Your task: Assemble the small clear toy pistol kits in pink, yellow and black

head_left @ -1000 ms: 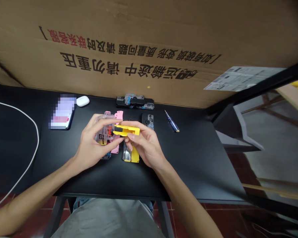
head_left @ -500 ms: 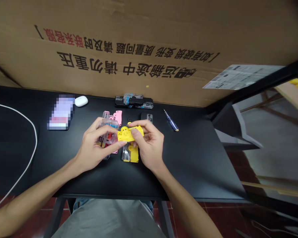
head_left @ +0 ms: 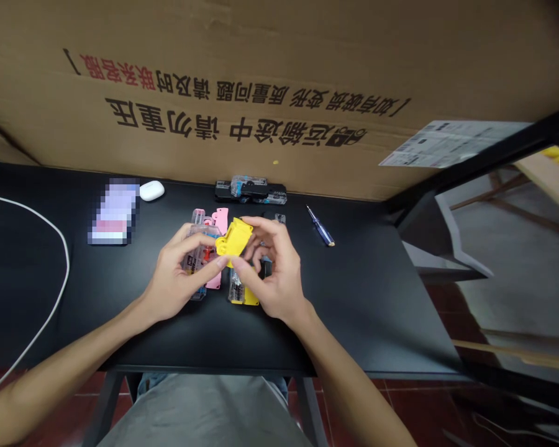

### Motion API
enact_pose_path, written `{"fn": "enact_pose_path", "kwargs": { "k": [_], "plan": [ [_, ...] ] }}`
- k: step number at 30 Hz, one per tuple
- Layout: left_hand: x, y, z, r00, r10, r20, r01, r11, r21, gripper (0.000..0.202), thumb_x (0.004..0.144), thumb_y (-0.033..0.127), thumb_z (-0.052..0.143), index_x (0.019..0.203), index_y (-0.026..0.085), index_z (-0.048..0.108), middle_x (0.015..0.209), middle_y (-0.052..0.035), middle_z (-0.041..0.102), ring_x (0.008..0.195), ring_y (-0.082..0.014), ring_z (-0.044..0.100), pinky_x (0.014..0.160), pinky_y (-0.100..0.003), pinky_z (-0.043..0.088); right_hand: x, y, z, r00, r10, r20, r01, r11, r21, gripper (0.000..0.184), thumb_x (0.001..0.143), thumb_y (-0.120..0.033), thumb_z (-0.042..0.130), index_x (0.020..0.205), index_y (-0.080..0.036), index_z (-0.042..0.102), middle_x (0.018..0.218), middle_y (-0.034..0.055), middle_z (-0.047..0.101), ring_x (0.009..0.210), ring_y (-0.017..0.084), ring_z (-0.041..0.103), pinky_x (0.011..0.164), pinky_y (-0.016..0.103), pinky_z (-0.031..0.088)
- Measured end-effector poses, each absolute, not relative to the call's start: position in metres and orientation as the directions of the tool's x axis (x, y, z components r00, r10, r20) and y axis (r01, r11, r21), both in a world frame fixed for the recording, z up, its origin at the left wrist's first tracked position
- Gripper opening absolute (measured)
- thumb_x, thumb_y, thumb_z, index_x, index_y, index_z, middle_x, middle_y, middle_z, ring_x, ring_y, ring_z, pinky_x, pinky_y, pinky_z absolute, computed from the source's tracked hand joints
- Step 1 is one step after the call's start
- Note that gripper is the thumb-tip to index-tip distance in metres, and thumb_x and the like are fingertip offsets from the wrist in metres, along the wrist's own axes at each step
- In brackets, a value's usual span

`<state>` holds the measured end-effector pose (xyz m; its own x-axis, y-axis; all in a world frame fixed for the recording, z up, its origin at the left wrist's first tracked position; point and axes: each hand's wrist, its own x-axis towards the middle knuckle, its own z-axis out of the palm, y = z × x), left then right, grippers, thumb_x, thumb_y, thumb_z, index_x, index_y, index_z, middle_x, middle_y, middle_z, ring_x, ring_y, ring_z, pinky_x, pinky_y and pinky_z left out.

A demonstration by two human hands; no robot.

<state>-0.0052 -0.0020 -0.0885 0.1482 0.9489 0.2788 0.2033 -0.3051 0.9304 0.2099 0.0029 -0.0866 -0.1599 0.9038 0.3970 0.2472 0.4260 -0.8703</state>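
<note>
My left hand is wrapped round a clear plastic toy body with red and yellow parts inside. My right hand pinches a flat yellow plastic shell piece, tilted and held against the clear body above the black table. Just below the hands lies a yellow and clear part. Pink pieces lie behind and under the left hand.
A phone and a white earbud case lie at the back left, a white cable curving beside them. A black and blue assembled piece and a small screwdriver lie by the cardboard box.
The right hand has turned the yellow shell piece from lying level to tilted upward and shifted it slightly left, toward the clear body. The left hand has stayed in place.
</note>
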Motion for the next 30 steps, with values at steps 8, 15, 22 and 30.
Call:
{"fn": "enact_pose_path", "kwargs": {
  "k": [8,15,22,30],
  "plan": [
    [-0.007,0.001,-0.092,0.163,0.959,0.231,0.200,-0.261,0.944,0.012,0.101,0.038,0.089,0.101,0.026,0.086,0.116,-0.0063,0.076,0.107,-0.0255,0.070,0.093,-0.039,0.052,0.214,0.008,-0.084,-0.298,0.742,0.601,0.429,0.666,-0.610,0.075,0.101,-0.028,0.081,0.170,-0.032,0.053,0.154,0.0164,0.062,0.121,0.032,0.071,0.071,0.040,0.069],
    [-0.010,-0.002,-0.083,0.211,0.955,0.206,0.197,-0.248,0.949,0.026,0.114,0.040,0.067,0.120,0.032,0.091,0.121,-0.0070,0.081,0.118,-0.0286,0.073,0.101,-0.043,0.057,0.218,0.012,-0.079,-0.052,0.928,0.368,0.078,0.371,-0.925,0.064,0.085,-0.031,0.099,0.140,-0.031,0.067,0.136,0.0097,0.065,0.108,0.026,0.073,0.064,0.033,0.064],
    [-0.003,0.000,-0.086,0.135,0.987,0.089,-0.041,-0.084,0.996,0.052,0.106,0.036,0.083,0.157,0.039,0.074,0.157,-0.0074,0.076,0.109,-0.0233,0.083,0.090,-0.039,0.071,0.237,0.028,-0.069,-0.198,0.978,-0.062,-0.459,-0.149,-0.876,0.061,0.085,-0.052,0.086,0.138,-0.028,0.069,0.132,0.0097,0.066,0.094,0.022,0.071,0.047,0.024,0.046],
    [-0.004,0.005,-0.092,0.153,0.988,0.024,-0.135,-0.003,0.991,0.072,0.098,0.038,0.093,0.162,0.027,0.063,0.144,-0.0153,0.083,0.123,-0.0304,0.086,0.109,-0.050,0.072,0.225,0.014,-0.070,-0.206,0.945,0.256,0.175,0.293,-0.940,0.027,0.087,-0.033,0.098,0.108,-0.027,0.082,0.107,0.0007,0.063,0.071,0.012,0.058,0.063,0.030,0.052]
  ]
}}
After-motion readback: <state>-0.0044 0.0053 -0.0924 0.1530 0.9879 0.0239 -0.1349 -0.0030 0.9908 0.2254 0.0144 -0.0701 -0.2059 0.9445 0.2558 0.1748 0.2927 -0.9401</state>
